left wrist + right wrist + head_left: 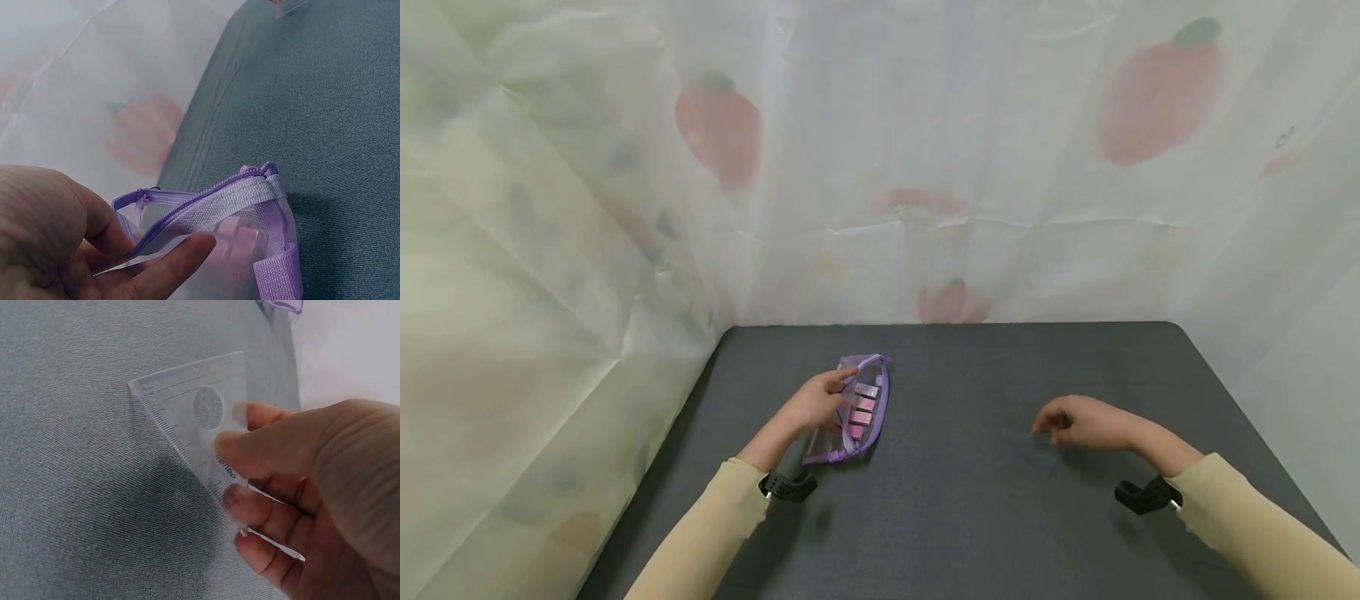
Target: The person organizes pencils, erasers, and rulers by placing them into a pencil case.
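Observation:
My left hand point(808, 407) grips one side of the mouth of a clear pencil pouch point(232, 206) with purple zip edging. The pouch lies left of centre on the table, its zip undone and its mouth spread. Several small pink blocks point(864, 407) sit in a row inside it, seen blurred through the plastic in the left wrist view. Over the table's right side, my right hand point(1090, 422) pinches a clear plastic set square point(178, 409) between thumb and fingers. It has ruled edges, a round hole and dark lettering partly covered by the thumb.
A dark grey table point(955, 517) with rounded far corners lies under both hands. Pale sheeting point(850, 167) printed with red fruit hangs behind it and along the left side. Each wrist wears a black band point(788, 486).

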The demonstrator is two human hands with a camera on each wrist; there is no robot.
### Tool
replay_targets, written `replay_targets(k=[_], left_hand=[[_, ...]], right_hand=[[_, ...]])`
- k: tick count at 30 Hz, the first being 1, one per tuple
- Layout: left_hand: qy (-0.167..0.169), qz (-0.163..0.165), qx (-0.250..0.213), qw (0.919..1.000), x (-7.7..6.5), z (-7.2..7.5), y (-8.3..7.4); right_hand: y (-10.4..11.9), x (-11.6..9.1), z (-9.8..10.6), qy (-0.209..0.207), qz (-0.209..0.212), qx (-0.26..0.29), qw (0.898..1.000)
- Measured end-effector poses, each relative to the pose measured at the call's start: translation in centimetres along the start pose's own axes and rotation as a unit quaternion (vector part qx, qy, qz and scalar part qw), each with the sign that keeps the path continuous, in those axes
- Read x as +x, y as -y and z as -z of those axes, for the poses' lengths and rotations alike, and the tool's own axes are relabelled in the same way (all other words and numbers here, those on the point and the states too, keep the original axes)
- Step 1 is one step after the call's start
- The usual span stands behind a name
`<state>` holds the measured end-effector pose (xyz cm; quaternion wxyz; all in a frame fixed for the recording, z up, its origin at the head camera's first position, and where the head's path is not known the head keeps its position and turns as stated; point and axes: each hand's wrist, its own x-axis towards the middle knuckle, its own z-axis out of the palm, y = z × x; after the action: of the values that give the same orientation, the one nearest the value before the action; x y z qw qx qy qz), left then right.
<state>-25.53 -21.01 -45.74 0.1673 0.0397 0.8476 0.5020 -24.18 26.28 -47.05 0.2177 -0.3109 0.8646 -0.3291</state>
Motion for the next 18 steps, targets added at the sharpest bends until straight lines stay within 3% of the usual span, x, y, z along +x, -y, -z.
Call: replay_targets(k=[11,18], left_hand=[[-0.005,0.002,0.001,1.0,0.0,0.1,0.1],[-0.003,0.004,0.001,1.0,-0.1,0.1,0.2]], right_hand=[[0.1,0.8,0.1,-0.037,0.007,0.112,0.993],[0.6,2.2,-0.4,-0.083,-0.033,0.149,0.985]])
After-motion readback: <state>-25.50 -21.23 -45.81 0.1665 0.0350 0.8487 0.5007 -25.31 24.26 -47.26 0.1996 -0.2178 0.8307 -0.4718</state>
